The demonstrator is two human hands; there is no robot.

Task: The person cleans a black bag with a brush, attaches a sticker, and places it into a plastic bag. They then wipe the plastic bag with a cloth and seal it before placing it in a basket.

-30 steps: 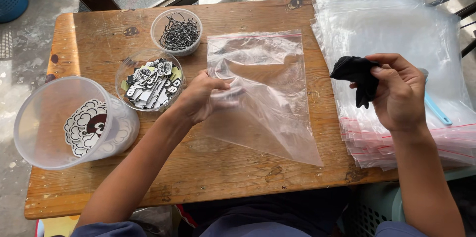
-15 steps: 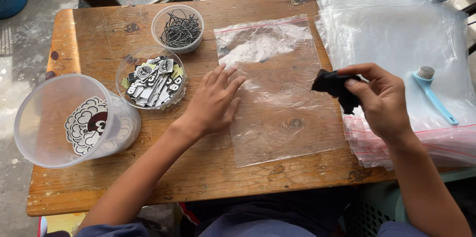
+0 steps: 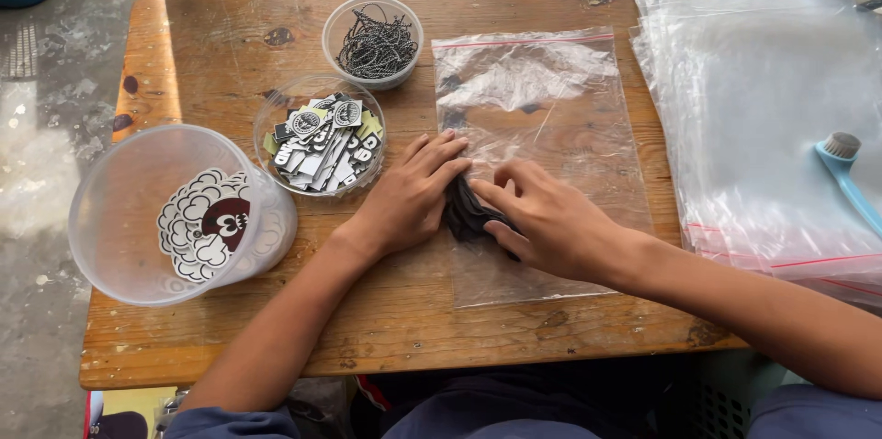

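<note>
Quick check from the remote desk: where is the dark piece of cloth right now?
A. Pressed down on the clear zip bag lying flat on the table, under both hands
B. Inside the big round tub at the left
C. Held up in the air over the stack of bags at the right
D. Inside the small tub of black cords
A: the dark cloth lies on the clear zip bag, with the left hand and right hand on it.
</note>
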